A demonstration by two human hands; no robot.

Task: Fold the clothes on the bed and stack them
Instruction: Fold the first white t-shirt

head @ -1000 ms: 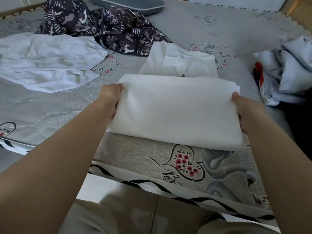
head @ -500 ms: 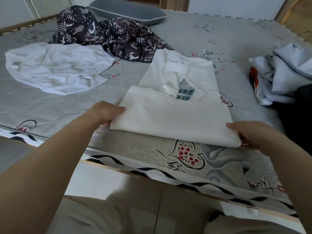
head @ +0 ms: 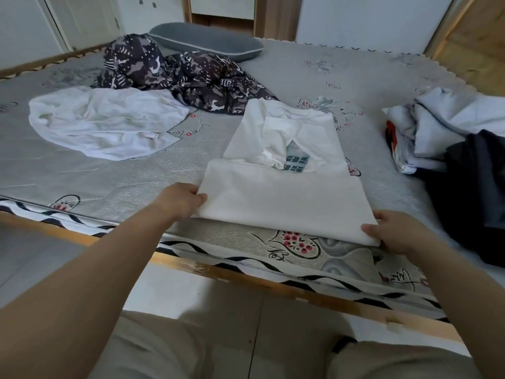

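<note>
Near the front edge of the grey patterned bed, the white cotton T-shirt with a teal printed number lies part-folded, its lower half doubled up over the chest. The left hand pinches the near-left corner of the fold, fingers curled under the cloth; the right hand pinches the near-right corner, thumb on top.

Risk, as I judge it: the loose sleeve bunched at the middle could stay lumped inside the next fold, and pulling toward the edge could drag the shirt off the mattress.

No containers show. Unfolded still are 1 crumpled white shirt far left, 1 dark camouflage garment behind it, and a pale heap of clothes at right.
</note>
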